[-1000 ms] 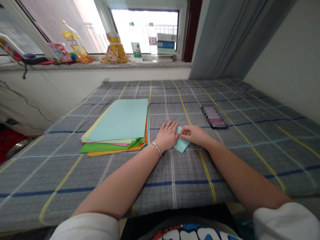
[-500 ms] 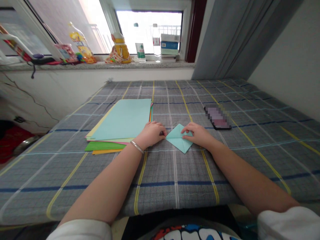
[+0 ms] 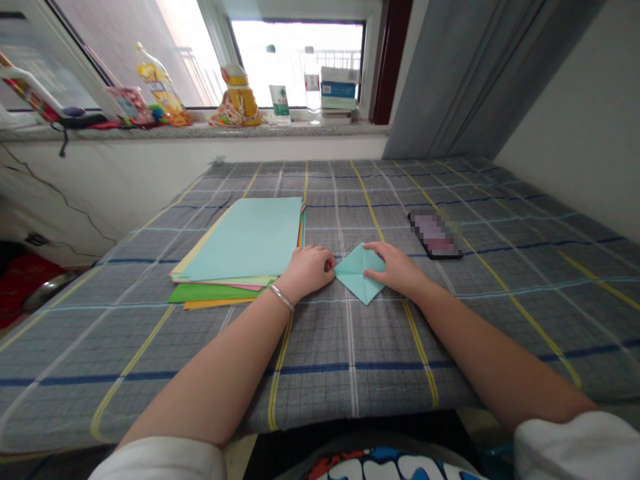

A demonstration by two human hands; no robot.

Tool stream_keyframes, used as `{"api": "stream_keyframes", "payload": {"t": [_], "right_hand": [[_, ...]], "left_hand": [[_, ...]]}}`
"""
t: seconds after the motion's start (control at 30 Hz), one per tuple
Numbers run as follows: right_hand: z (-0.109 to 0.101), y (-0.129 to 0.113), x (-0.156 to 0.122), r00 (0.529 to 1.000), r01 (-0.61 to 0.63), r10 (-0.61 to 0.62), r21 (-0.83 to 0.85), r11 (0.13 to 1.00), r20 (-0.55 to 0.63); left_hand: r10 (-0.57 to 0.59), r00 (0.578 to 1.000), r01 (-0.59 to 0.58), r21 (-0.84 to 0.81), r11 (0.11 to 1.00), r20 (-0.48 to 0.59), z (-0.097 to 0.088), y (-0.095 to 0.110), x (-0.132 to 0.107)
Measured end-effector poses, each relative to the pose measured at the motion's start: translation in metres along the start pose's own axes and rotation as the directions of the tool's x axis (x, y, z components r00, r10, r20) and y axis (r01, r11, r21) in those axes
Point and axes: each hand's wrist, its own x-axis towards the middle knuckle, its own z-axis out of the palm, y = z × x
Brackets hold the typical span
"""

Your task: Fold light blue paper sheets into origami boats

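A light blue sheet of paper [image 3: 356, 279], folded into a small diamond with creases crossing at its middle, lies in front of me. At its left corner my left hand [image 3: 309, 272] is closed, fingers curled and thumb tip against the point. My right hand [image 3: 397, 269] grips the right side, with the thumb on the face and the fingers at the upper edge. That hand covers the right corner. Left of the diamond is a stack of coloured paper [image 3: 245, 240], light blue on top, with green and orange sheets sticking out below; my left hand is beside it.
A plaid cloth [image 3: 320, 347] covers the surface under everything. A phone [image 3: 434, 235] lies to the right, beyond my right hand. Bottles, a yellow flask [image 3: 243, 97] and boxes [image 3: 339, 90] line the windowsill [image 3: 195, 133] at the back.
My left hand has shifted slightly right, at the diamond's left corner. The diamond has turned and moved a little, and my right fingers now lie along its upper edge.
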Motion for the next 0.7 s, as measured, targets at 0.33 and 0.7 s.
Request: {"api": "stream_keyframes", "payload": {"t": [0.33,0.7], "right_hand": [[-0.003,0.001,0.003,0.992,-0.037,0.035,0.015,0.999,0.124],[0.001,0.008,0.008,0.987,-0.083,0.081,0.012,0.996,0.142]], "left_hand": [[-0.071,0.994,0.061,0.114,0.992,0.084,0.006,0.004,0.004],[-0.104,0.994,0.095,0.202,0.975,0.032,-0.002,0.015,-0.011]]}}
